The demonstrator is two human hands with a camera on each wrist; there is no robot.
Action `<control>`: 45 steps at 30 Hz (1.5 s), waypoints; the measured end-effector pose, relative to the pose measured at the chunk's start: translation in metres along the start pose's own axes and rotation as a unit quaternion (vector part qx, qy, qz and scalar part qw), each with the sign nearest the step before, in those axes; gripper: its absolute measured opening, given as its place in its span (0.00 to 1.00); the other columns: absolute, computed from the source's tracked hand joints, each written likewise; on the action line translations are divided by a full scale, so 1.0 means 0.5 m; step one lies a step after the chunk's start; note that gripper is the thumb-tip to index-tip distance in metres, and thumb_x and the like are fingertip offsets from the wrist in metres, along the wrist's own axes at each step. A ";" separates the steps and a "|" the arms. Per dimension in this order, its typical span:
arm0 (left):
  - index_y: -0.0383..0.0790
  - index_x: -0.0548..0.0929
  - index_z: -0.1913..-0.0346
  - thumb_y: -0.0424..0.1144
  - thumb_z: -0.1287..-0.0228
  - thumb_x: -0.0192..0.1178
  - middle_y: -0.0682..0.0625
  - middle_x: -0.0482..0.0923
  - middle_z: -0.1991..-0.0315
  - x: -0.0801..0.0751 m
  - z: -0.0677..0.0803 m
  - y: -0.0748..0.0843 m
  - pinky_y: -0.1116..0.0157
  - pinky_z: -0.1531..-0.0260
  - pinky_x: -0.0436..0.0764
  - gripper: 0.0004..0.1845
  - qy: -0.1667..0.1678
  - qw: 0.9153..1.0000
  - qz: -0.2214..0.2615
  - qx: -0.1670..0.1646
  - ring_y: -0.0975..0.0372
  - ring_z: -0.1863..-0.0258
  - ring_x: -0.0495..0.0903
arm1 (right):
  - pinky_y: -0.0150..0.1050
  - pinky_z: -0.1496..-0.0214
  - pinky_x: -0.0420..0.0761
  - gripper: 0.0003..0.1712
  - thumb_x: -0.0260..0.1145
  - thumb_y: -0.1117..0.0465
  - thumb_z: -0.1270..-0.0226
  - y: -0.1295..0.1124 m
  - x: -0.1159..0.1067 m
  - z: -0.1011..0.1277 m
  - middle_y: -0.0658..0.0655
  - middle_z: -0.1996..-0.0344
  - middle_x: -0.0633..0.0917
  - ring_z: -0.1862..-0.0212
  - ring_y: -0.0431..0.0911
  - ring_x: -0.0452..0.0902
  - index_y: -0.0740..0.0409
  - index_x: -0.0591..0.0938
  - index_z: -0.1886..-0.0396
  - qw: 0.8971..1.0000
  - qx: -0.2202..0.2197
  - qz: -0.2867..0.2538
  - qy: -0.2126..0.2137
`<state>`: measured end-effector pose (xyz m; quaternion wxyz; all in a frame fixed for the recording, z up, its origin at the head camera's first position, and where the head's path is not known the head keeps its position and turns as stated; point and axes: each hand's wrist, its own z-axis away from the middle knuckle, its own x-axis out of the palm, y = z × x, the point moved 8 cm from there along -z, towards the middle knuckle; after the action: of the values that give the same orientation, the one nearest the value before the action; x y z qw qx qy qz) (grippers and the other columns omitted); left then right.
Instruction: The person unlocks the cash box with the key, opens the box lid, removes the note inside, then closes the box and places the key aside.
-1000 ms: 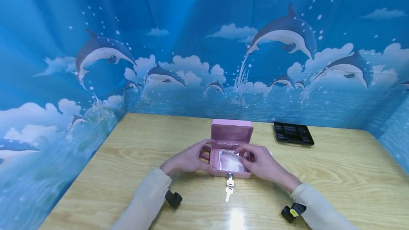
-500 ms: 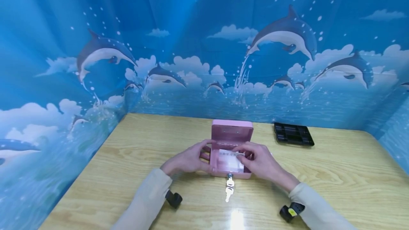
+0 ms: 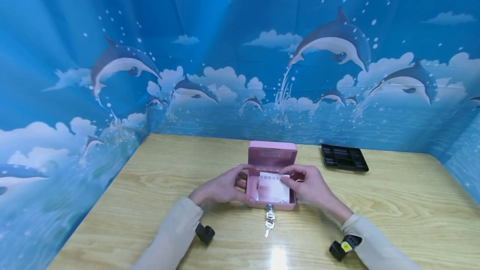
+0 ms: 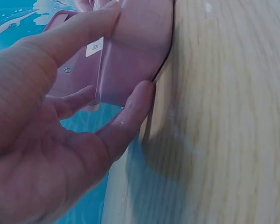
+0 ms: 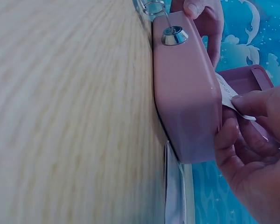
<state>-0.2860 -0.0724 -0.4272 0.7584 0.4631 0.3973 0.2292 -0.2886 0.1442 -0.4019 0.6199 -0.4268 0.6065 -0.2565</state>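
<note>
A pink cash box [image 3: 271, 206] stands on the table with its lid [image 3: 272, 155] raised. My left hand [image 3: 222, 185] holds the box's left end, thumb towards the front corner and fingers towards the back; in the left wrist view the fingertips [image 4: 142, 91] touch its side wall. Over the box my right hand [image 3: 310, 184] pinches a white printed sheet [image 3: 271, 188] at its upper right between thumb and fingers. That sheet [image 5: 227, 91] bends up slightly over the rim in the right wrist view. Silver keys [image 3: 269, 222] hang from the front lock [image 5: 174, 35].
A black compartment tray [image 3: 344, 158] lies at the back right of the wooden table [image 3: 180, 153]. Beside the box's right end, a flat pale item [image 5: 174, 186] lies on the table. A blue dolphin curtain [image 3: 232, 53] stands behind the table.
The right hand has shifted the printed sheet slightly to the right; its characters now face up, where a shiny glare showed before. The left hand has stayed on the box.
</note>
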 end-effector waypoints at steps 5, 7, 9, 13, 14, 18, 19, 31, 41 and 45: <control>0.53 0.60 0.22 0.37 0.45 0.77 0.44 0.73 0.34 0.001 0.000 -0.002 0.51 0.36 0.81 0.51 -0.004 1.000 0.003 0.001 0.53 0.39 0.78 | 0.32 0.67 0.83 0.09 0.73 0.64 0.36 0.002 -0.006 0.000 0.55 0.64 0.91 0.66 0.41 0.83 0.54 0.89 0.55 1.000 0.006 -0.005 0.009; 0.53 0.60 0.22 0.38 0.45 0.77 0.44 0.73 0.34 0.001 -0.001 -0.003 0.51 0.36 0.80 0.50 -0.005 1.000 0.004 0.000 0.53 0.38 0.78 | 0.32 0.65 0.84 0.09 0.73 0.64 0.36 0.002 -0.008 0.000 0.55 0.63 0.91 0.65 0.41 0.83 0.54 0.89 0.55 1.000 0.005 -0.006 0.009; 0.53 0.61 0.22 0.38 0.45 0.77 0.45 0.73 0.34 0.001 -0.002 -0.004 0.51 0.35 0.80 0.49 -0.004 1.000 0.002 0.001 0.54 0.38 0.78 | 0.31 0.63 0.84 0.09 0.73 0.64 0.36 0.003 -0.009 0.000 0.55 0.61 0.91 0.63 0.42 0.84 0.54 0.89 0.55 1.000 0.006 -0.009 0.009; 0.51 0.61 0.22 0.36 0.44 0.76 0.43 0.73 0.34 0.002 -0.002 -0.004 0.52 0.36 0.81 0.49 -0.007 1.000 0.008 0.007 0.53 0.39 0.78 | 0.31 0.61 0.83 0.09 0.73 0.63 0.35 0.003 -0.014 0.000 0.55 0.60 0.91 0.62 0.43 0.84 0.54 0.89 0.55 1.000 0.005 -0.008 0.012; 0.51 0.61 0.22 0.36 0.44 0.76 0.43 0.73 0.35 0.002 -0.002 -0.004 0.52 0.36 0.81 0.49 -0.007 1.000 0.008 0.007 0.53 0.39 0.78 | 0.31 0.61 0.83 0.09 0.73 0.63 0.35 0.003 -0.016 0.001 0.55 0.60 0.91 0.62 0.43 0.84 0.54 0.89 0.55 1.000 0.005 -0.008 0.013; 0.52 0.61 0.22 0.36 0.45 0.77 0.44 0.73 0.35 0.002 -0.002 -0.003 0.51 0.35 0.80 0.49 -0.007 1.000 0.010 0.003 0.53 0.38 0.78 | 0.31 0.61 0.83 0.10 0.73 0.63 0.35 0.004 -0.022 0.003 0.55 0.60 0.90 0.62 0.43 0.84 0.54 0.89 0.55 1.000 0.010 -0.010 0.014; 0.52 0.61 0.22 0.36 0.45 0.77 0.44 0.73 0.35 0.001 -0.002 -0.004 0.51 0.35 0.80 0.50 -0.007 1.000 0.009 0.002 0.53 0.38 0.78 | 0.31 0.62 0.83 0.10 0.73 0.62 0.35 0.005 -0.024 0.004 0.56 0.59 0.90 0.62 0.43 0.84 0.54 0.89 0.55 1.000 0.013 -0.011 0.014; 0.54 0.62 0.23 0.39 0.46 0.78 0.44 0.73 0.34 -0.003 -0.002 -0.002 0.50 0.35 0.79 0.49 -0.001 1.000 -0.004 -0.014 0.54 0.38 0.78 | 0.36 0.62 0.88 0.11 0.72 0.59 0.32 -0.002 -0.054 0.013 0.60 0.56 0.90 0.62 0.42 0.84 0.56 0.89 0.53 0.999 0.010 -0.034 0.022; 0.51 0.60 0.21 0.38 0.45 0.78 0.42 0.72 0.32 -0.003 -0.003 0.001 0.50 0.34 0.79 0.51 -0.002 1.000 -0.020 0.000 0.52 0.37 0.78 | 0.37 0.67 0.88 0.11 0.72 0.59 0.32 0.013 -0.071 0.016 0.59 0.56 0.89 0.65 0.40 0.83 0.55 0.88 0.52 0.998 0.023 -0.046 0.024; 0.51 0.60 0.21 0.37 0.45 0.77 0.43 0.73 0.32 -0.002 -0.004 0.003 0.52 0.34 0.80 0.51 -0.002 1.000 -0.024 0.003 0.53 0.39 0.80 | 0.38 0.65 0.88 0.12 0.72 0.59 0.32 0.017 -0.079 0.019 0.61 0.56 0.89 0.65 0.41 0.84 0.57 0.88 0.51 0.998 0.028 -0.050 0.021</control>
<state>-0.2884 -0.0715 -0.4261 0.7630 0.4563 0.4073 0.2091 -0.2861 0.1834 -0.3891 0.6053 -0.4336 0.5896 -0.3130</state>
